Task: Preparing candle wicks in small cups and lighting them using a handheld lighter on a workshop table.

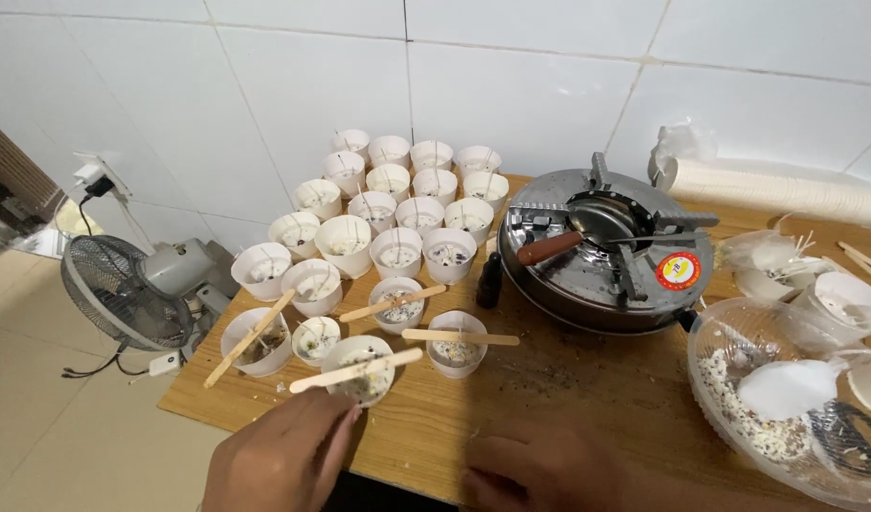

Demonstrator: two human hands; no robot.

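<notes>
At a crowded wooden table point(549, 389), seen from above: left hand point(284, 460) down at the near rim of the front paper cup point(360, 382), fingertips point(343, 414) drawn narrowly together in a pinch on what looks like a thin strand point(345, 434), too fine to make out for certain. Across that cup's mouth, a flat wooden stick point(355, 370), one end jutting well past the rim toward the left. Inside, a pale filling flecked with dark bits.

By the look of it, fine work calling for a light touch: best to keep the pinch close to the rim, hold the strand upright and centred, leave the stick undisturbed and keep the wrist clear of the neighbouring cups point(388, 223), packed rim to rim in rows back to the tiled wall. A nudge to any of them likely to tip its fill.

Right hand point(540, 469) low at the table's near edge, fingers curled under and knuckles up, resting on the wood, apart from the cups; partly cut off by the frame, so impossible to tell whether anything sits inside it.

To the right, a round gas stove point(587, 284) with a small pan on top, and a clear bowl point(729, 332) of speckled grain. On the floor at left, a fan point(123, 294).
</notes>
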